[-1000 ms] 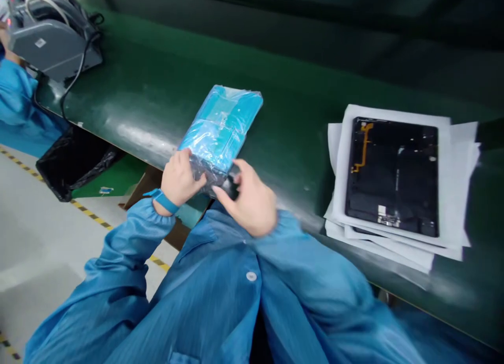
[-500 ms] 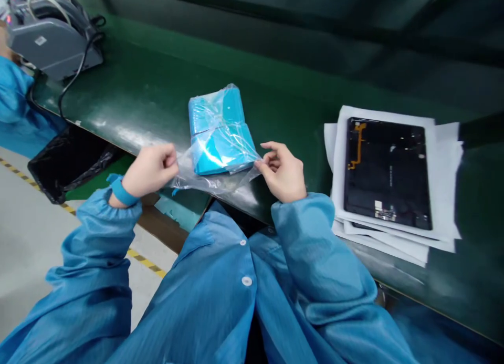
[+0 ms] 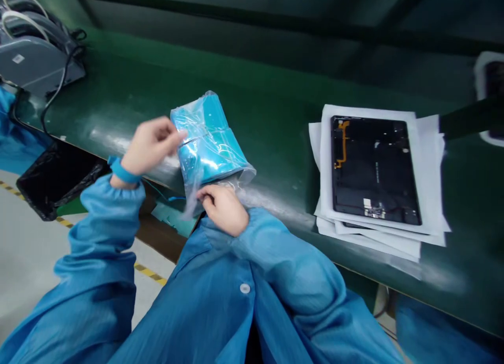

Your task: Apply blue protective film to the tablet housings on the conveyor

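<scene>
Apparently blue sheets (image 3: pixel 210 143) fill the clear bag (image 3: pixel 236 177) both hands pinch.

Bag: I am seeing a clear plastic bag (image 3: pixel 236 170), crinkled and glossy, lying slanted at the near edge of the green belt (image 3: pixel 275 117).
Contents: a flat turquoise stack (image 3: pixel 208 143) is sitting inside, filling the far part, with a crease crossing it near mid-length.
Loose end: empty film is trailing over the belt's edge toward me.
Hold: my left hand (image 3: pixel 147 146) is pinching the bag's left side; my right hand (image 3: pixel 222 209) is gripping the loose end.
</scene>
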`<state>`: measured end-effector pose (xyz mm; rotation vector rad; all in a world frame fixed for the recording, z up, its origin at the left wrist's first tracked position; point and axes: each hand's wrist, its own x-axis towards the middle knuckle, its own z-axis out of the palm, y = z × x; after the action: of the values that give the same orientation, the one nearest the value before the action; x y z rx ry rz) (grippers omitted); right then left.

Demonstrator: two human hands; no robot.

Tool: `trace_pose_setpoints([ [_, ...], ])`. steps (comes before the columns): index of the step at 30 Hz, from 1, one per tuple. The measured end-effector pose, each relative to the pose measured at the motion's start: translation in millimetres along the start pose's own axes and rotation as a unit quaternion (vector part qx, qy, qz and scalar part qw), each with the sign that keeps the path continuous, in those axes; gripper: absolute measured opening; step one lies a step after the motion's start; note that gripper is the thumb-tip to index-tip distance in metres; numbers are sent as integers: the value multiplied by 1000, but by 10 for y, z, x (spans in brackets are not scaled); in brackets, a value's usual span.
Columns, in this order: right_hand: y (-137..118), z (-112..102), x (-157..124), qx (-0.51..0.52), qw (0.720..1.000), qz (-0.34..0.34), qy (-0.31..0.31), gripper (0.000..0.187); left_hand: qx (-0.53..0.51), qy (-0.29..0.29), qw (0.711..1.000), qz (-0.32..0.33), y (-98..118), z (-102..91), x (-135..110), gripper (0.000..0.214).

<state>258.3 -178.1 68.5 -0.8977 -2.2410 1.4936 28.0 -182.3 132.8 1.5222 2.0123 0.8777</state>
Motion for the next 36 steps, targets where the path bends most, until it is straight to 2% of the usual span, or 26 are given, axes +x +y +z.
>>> trace_pose_setpoints([
  [1, 52, 36, 24, -5, 999, 30, 13, 27, 42, 74, 996, 7, -104, -38, 233, 37],
  [2, 121, 48, 44, -9, 998, 54, 33, 27, 85, 99, 991, 4, -215, -54, 470, 37],
  [3, 195, 41, 57, -9, 996, 79, 51, 27, 120, 97, 988, -3, -327, -50, 696, 38],
  [6, 388, -32, 67, 7, 985, 141, 98, 32, 167, 18, 985, -39, -586, 53, 1216, 54],
  [9, 487, -83, 69, 30, 971, 181, 152, 44, 150, -45, 986, -62, -654, 186, 1413, 60],
  [12, 514, -85, 88, 121, 946, 190, 233, 66, 173, -54, 979, -94, -601, 260, 1371, 62],
  [14, 508, -82, 108, 211, 916, 186, 288, 83, 213, -49, 969, -114, -563, 276, 1290, 65],
  [16, 490, -93, 123, 284, 883, 198, 317, 92, 247, -41, 959, -133, -540, 274, 1204, 69],
  [18, 455, -127, 125, 342, 854, 222, 322, 88, 264, -40, 951, -157, -525, 256, 1127, 72],
  [20, 396, -179, 118, 384, 839, 240, 302, 71, 268, -50, 947, -173, -504, 223, 1058, 75],
  [23, 267, -269, 115, 388, 851, 231, 268, 44, 262, -67, 947, -176, -467, 157, 968, 81],
  [25, 185, -326, 132, 378, 860, 233, 251, 37, 231, -74, 954, -178, -468, 122, 922, 81],
  [30, 94, -475, 187, 391, 846, 288, 220, 14, 49, -84, 969, -227, -590, 130, 881, 73],
  [33, 68, -564, 210, 392, 848, 294, 201, 8, -24, -76, 961, -263, -617, 181, 864, 65],
  [36, 41, -625, 271, 388, 857, 277, 195, 15, -51, -59, 952, -295, -566, 225, 807, 58],
])
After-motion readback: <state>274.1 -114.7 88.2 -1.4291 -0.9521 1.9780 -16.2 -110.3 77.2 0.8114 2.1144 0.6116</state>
